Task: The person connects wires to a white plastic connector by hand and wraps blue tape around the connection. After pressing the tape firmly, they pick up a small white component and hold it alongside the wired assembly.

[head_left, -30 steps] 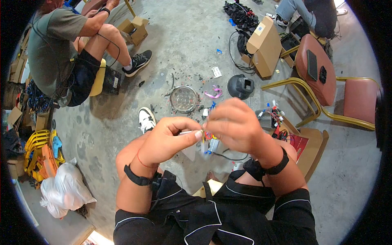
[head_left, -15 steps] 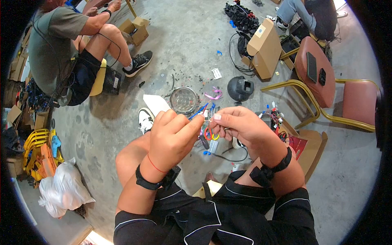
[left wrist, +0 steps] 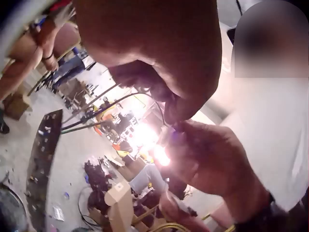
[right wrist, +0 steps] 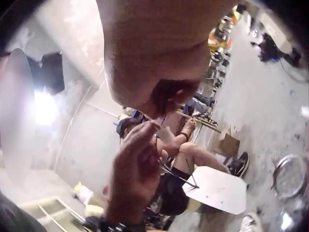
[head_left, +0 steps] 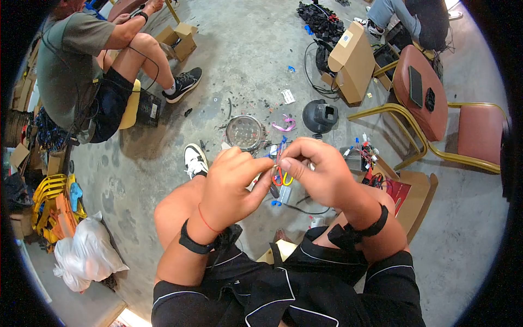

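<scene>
My left hand (head_left: 233,182) and right hand (head_left: 321,171) meet at the fingertips over my lap. The left hand pinches thin wires (left wrist: 116,98), which run out to a flat white panel (right wrist: 217,195) hanging on its far side. In the left wrist view that panel (left wrist: 41,164) looks dark against the light. Thumb and forefinger of the right hand pinch a fine wire end at the left fingertips, mostly covered by the fingers. Just below the hands in the head view are scissors (head_left: 286,179) with red and yellow handles.
On the floor ahead lie a round clear dish (head_left: 244,133), a purple strip (head_left: 284,124) and a black welding mask (head_left: 320,116). A cardboard box (head_left: 417,210) with wires is at right, by a chair (head_left: 422,92). Another person (head_left: 81,65) sits at left.
The left hand has turned over and the white panel, in plain sight half a second ago, is now mostly hidden behind it. The right hand, blurred at first, has come in against the left fingertips.
</scene>
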`<state>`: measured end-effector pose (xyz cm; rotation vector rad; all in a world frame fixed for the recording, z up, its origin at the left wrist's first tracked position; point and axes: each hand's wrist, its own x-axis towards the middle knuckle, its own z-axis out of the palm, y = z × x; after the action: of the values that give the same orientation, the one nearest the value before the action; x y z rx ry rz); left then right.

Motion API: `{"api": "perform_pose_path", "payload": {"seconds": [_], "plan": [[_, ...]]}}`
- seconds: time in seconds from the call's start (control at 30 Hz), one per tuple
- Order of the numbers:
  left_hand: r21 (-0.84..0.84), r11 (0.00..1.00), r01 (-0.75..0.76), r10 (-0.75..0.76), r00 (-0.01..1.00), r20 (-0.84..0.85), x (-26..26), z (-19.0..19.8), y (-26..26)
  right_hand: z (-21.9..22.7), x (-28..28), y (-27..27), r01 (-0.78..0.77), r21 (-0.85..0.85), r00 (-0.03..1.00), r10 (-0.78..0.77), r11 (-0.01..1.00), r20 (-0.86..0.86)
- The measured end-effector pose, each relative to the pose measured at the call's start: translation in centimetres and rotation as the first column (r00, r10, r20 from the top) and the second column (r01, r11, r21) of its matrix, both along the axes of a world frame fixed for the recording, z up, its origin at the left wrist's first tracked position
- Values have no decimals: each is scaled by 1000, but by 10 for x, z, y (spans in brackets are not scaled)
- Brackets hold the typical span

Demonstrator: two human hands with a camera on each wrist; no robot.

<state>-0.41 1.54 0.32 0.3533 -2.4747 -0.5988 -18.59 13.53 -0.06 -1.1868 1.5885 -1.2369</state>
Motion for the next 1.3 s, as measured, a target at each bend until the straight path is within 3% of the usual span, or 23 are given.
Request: {"api": "perform_pose_path", "payload": {"seconds": [0.03,0.07,0.1,0.13,0.17,0.2,0.27,0.33,0.37,0.4,0.43,0.47,0.5,0.53,0.57,0.6,0.63,0.7,0.97,1.17,1.23,1.27,1.3], "plan": [[309,951,7,-33,996,78,3,4,-1,1,-1,-1,1,0,1000,-1,1000,1],[588,809,-14,-87,986,143,6,7,-2,3,-3,-3,-71,-211,955,5,975,-297],[589,808,-14,-88,986,143,9,7,-7,4,-3,-4,-199,-380,825,-55,903,-562],[883,468,-41,-190,971,146,11,8,-12,3,-2,-2,-221,-400,828,-46,890,-559],[995,35,-97,-282,954,103,12,8,-15,1,-2,-2,-220,-399,828,-46,890,-559],[991,-130,40,-236,969,-70,13,0,-13,-3,-3,-3,-238,-452,807,-83,860,-584],[992,-120,37,-230,971,-64,14,-3,-12,-8,-7,-8,-259,-503,785,-124,824,-607],[993,-109,35,-225,973,-59,12,-2,-10,-10,-15,-15,-278,-473,842,-25,836,-539],[999,37,19,-131,991,-14,10,0,-6,-8,-16,-14,-280,-472,841,-24,836,-541],[984,180,-12,-29,999,17,10,2,-4,-6,-16,-12,-107,-433,928,-66,895,-366],[984,178,-13,-25,1000,17,12,4,-4,-6,-16,-11,58,-353,975,-129,934,-183],[826,559,-73,-15,995,98,12,5,-5,-12,-17,-11,146,-258,988,-152,955,-3],[523,845,-112,26,985,169,12,6,-6,-12,-22,-10,142,-257,989,-148,956,-4],[359,933,-40,19,998,63,10,1,-6,-11,-28,-9,90,-41,974,-79,995,211],[360,932,-41,19,998,63,9,-1,-5,-11,-32,-8,-11,159,904,-58,987,424],[196,980,-32,24,999,41,8,-3,-4,-15,-33,-8,-91,251,879,-42,964,476],[25,999,-26,25,1000,18,7,-3,-3,-14,-32,-8,-91,252,879,-42,963,476],[-15,999,-36,36,999,4,6,-2,-2,-7,-27,-7,-236,356,800,-27,904,599],[-207,978,-34,45,998,46,5,-2,0,1,-11,-6,-188,341,813,-49,921,580],[-171,985,-15,24,999,48,3,-4,1,-4,-6,-4,-58,279,900,-70,959,430],[-96,995,-19,24,998,55,1,-1,1,-7,-7,-3,-10,65,996,5,998,87],[-21,1000,-24,25,998,61,0,0,1,-6,-6,-3,-10,65,996,4,998,87],[-20,1000,-23,24,998,61,1,1,1,-5,-6,-5,-36,-113,993,22,993,-115]]}}
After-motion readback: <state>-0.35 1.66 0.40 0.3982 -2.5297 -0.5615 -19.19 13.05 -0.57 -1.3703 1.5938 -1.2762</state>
